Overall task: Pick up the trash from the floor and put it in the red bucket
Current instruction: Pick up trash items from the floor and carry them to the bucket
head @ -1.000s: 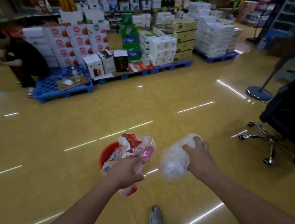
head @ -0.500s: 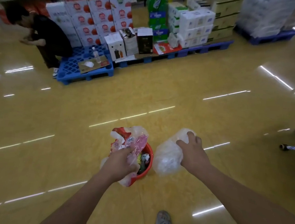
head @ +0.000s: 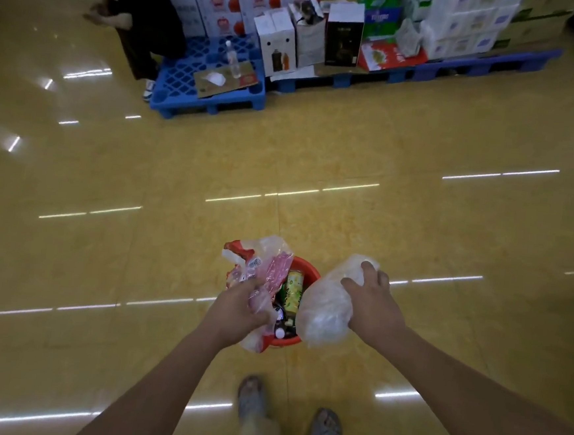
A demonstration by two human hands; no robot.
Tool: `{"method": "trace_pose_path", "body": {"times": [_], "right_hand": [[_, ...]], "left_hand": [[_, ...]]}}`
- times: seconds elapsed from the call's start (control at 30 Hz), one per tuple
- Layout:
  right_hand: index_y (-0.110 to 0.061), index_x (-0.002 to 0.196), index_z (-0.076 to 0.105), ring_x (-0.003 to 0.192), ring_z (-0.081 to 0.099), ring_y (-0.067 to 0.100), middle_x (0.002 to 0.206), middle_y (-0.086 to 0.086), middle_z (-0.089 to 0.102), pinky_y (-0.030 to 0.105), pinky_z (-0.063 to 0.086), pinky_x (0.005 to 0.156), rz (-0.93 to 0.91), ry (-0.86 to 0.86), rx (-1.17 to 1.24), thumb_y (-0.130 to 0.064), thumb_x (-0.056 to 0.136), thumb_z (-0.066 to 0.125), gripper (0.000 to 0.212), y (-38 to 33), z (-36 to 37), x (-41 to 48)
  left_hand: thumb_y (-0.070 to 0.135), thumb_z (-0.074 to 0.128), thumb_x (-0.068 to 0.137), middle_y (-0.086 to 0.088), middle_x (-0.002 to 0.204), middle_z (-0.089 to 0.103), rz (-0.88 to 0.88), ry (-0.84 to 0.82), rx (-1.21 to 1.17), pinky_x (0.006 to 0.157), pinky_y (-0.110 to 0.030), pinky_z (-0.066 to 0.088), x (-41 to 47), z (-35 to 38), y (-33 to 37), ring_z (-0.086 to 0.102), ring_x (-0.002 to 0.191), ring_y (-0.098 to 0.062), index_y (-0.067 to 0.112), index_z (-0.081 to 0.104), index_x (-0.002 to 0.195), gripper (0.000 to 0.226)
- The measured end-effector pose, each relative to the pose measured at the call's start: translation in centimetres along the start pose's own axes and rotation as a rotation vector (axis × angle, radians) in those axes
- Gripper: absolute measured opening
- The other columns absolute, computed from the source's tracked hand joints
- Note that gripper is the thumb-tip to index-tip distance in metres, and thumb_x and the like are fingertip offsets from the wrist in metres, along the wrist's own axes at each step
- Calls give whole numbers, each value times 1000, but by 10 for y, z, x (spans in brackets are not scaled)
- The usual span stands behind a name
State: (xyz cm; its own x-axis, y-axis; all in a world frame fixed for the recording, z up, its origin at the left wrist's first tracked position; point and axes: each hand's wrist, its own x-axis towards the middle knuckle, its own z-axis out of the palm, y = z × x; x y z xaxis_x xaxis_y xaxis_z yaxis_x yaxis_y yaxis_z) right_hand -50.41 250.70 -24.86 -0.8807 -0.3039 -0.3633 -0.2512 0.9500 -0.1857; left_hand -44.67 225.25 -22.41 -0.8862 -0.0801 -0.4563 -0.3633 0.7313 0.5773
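Far left, at the upper edge, we note a person in dark clothes (head: 147, 17) bent over beside a blue pallet (head: 178, 97). Nearer centre, above the glossy yellow floor (head: 318, 151), the left hand (head: 237, 313) grips a crumpled bundle of red-and-clear wrappers (head: 265, 260), fingers curled round it. The bundle covers the left rim of the red bucket (head: 312, 270). We see the bucket standing on the floor between the two hands, with a green can (head: 294, 288) and other litter inside. Right of that, a bunched clear plastic bag (head: 323, 306) overlaps the bucket's right rim. The right hand (head: 375, 303) clutches it from above, fingers curled over its top. Both pieces are off the floor and not yet inside.
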Motion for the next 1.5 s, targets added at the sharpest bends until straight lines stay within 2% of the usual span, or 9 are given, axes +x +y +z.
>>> {"method": "trace_pose_path", "body": {"times": [0.4, 0.67, 0.87, 0.97, 1.13, 1.23, 1.33, 1.4, 1.5], "right_hand": [[-28, 141, 35, 139, 11, 37, 155, 12, -2, 31, 53, 88, 66, -141, -22, -18, 76, 73, 76, -19, 90, 97], [-27, 144, 32, 134, 13, 38, 151, 14, 3, 38, 47, 97, 154, -180, -27, -29, 79, 71, 76, -37, 136, 162], [-26, 144, 33, 136, 11, 38, 153, 15, 2, 38, 51, 89, 130, -206, -48, -22, 76, 71, 78, -39, 172, 201], [-24, 145, 31, 140, 10, 40, 154, 16, 0, 38, 52, 89, 75, -247, -116, -21, 74, 72, 82, -37, 197, 220], [-15, 146, 36, 142, 22, 42, 157, 22, 16, 39, 49, 96, -135, -256, -312, -16, 80, 67, 72, -29, 256, 250], [-11, 145, 40, 138, 30, 46, 151, 24, 29, 50, 49, 96, -224, -338, -376, -15, 82, 66, 68, -19, 302, 265], [-11, 127, 63, 126, 45, 54, 129, 23, 55, 56, 54, 86, -230, -417, -348, -12, 69, 78, 61, -12, 335, 276], [-12, 143, 46, 141, 20, 53, 151, 23, 34, 56, 39, 105, -229, -388, -293, -14, 88, 62, 57, -5, 359, 280], [-17, 155, 17, 147, -12, 42, 163, 10, -4, 47, 22, 117, -206, -415, -271, -20, 99, 29, 57, 10, 382, 291]], "left_hand": [[26, 75, 79, 0, 135, 54, -22, -203, -59, 85, -21, 39, 131, 25, -83, 51, 109, -11, 28, 43, 143, 72], [33, 79, 76, 7, 144, 47, -41, -294, -154, 94, -22, 35, 200, 31, -137, 45, 129, -14, 29, 44, 142, 75], [29, 79, 74, -1, 137, 50, -17, -332, -162, 79, -22, 41, 231, 44, -168, 52, 103, -12, 34, 41, 143, 79], [28, 80, 73, 6, 140, 47, 19, -371, -134, 83, -22, 44, 248, 58, -182, 50, 110, -10, 36, 38, 144, 83], [24, 76, 76, 7, 140, 48, 111, -384, -85, 97, -28, 45, 280, 100, -196, 50, 120, -11, 31, 40, 143, 77], [23, 74, 79, 5, 130, 55, 116, -411, -69, 90, -27, 46, 292, 134, -208, 54, 112, -14, 30, 49, 136, 63], [11, 68, 81, 4, 119, 60, 93, -419, -20, 76, -9, 38, 299, 174, -231, 56, 102, -13, 25, 56, 126, 49], [8, 65, 84, 5, 108, 62, 42, -391, -1, 66, -3, 34, 306, 199, -246, 59, 97, -14, 22, 60, 121, 40], [5, 59, 83, -1, 116, 64, -7, -344, 32, 75, -19, 39, 325, 229, -257, 59, 105, -21, 19, 59, 125, 44]]}}
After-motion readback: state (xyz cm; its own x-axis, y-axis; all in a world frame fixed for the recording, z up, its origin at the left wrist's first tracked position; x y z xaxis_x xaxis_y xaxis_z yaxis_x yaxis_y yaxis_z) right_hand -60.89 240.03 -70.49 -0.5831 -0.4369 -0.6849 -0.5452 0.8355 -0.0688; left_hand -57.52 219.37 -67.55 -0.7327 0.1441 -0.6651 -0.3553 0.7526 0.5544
